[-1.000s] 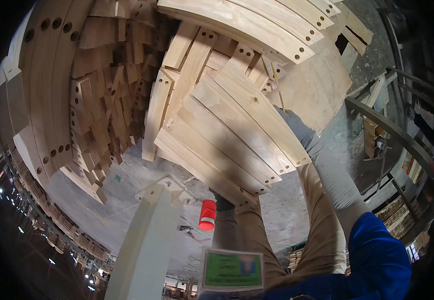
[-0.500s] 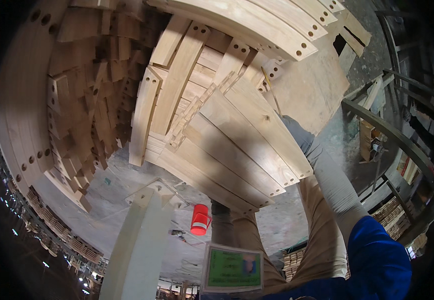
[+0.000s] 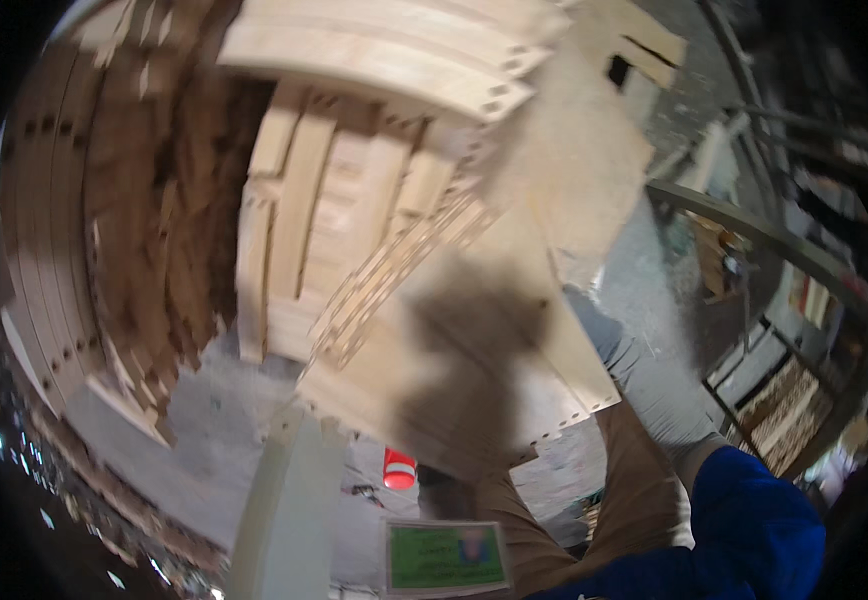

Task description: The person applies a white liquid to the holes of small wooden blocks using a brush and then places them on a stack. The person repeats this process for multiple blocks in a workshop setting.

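A group of pale wooden boards [image 3: 364,400] lies tilted in front of me, side by side, with small holes along the near ends. On its right edge is my right hand [image 3: 595,318], grey-covered, closed on the boards; the fingertips are hidden. A grey-dark sleeve [image 3: 444,495], apparently my left forearm, goes up under the near left edge. My left hand itself is hidden beneath the boards. Beyond them lie stacked boards [image 3: 306,200] with dark round holes, and higher up another board pile [image 3: 384,50]. Motion blurs much of the view.
Many brown wooden pieces [image 3: 149,230] are piled at the left. A pale post [image 3: 279,500] stands near left, beside a red jug [image 3: 399,468] on the floor. At the right are a metal rail [image 3: 764,225] and a brown sheet [image 3: 579,150].
The boards have come nearer to me and turned slightly, and their near ends line up more evenly. My right hand stays at their edge. The whole view has shifted, blurring the piles.
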The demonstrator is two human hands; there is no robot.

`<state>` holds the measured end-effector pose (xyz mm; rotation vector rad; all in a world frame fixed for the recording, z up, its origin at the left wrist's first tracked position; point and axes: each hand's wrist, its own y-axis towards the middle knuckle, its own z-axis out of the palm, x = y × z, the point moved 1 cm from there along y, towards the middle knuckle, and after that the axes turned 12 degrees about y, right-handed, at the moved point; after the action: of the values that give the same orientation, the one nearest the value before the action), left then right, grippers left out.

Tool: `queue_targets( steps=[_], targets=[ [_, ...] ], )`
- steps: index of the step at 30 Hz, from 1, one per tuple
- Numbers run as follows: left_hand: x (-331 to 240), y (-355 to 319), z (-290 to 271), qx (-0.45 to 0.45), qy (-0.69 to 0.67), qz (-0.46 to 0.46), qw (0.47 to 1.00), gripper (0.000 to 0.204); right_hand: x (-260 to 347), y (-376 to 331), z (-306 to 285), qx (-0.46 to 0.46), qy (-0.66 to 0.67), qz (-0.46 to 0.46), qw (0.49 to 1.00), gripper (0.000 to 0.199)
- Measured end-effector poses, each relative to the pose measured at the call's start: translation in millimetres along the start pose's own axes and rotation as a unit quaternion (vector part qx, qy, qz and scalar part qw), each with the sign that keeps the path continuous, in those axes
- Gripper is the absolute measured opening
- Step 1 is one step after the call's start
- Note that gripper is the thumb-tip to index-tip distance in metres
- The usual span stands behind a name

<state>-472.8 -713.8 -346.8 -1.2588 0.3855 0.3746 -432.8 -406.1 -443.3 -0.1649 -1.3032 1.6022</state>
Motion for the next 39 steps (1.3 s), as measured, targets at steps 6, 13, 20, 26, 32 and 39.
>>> queue_targets(
  steps=[6,13,20,26,32,39],
  targets=[
    [-11,23,104,0.212,0.022,-0.076,0.974,0.053,120,-103,48,-0.012,-0.056,0.027,0.998,0.050],
    [-54,-18,228,0.358,0.117,-0.108,0.920,0.053,150,-231,8,-0.097,-0.169,-0.191,0.962,0.051],
    [-83,-81,388,0.467,0.204,-0.123,0.851,0.054,188,-374,-51,-0.176,0.003,-0.257,0.950,0.049],
    [-77,-142,517,0.513,0.251,-0.135,0.810,0.054,238,-500,-126,-0.258,0.034,-0.287,0.922,0.034],
    [-42,-176,634,0.556,0.265,-0.171,0.769,0.054,282,-561,-226,-0.357,-0.227,-0.503,0.754,0.043],
    [-16,-170,725,0.563,0.286,-0.176,0.755,0.055,318,-529,-341,-0.359,-0.053,-0.437,0.823,0.038]
  ],
)
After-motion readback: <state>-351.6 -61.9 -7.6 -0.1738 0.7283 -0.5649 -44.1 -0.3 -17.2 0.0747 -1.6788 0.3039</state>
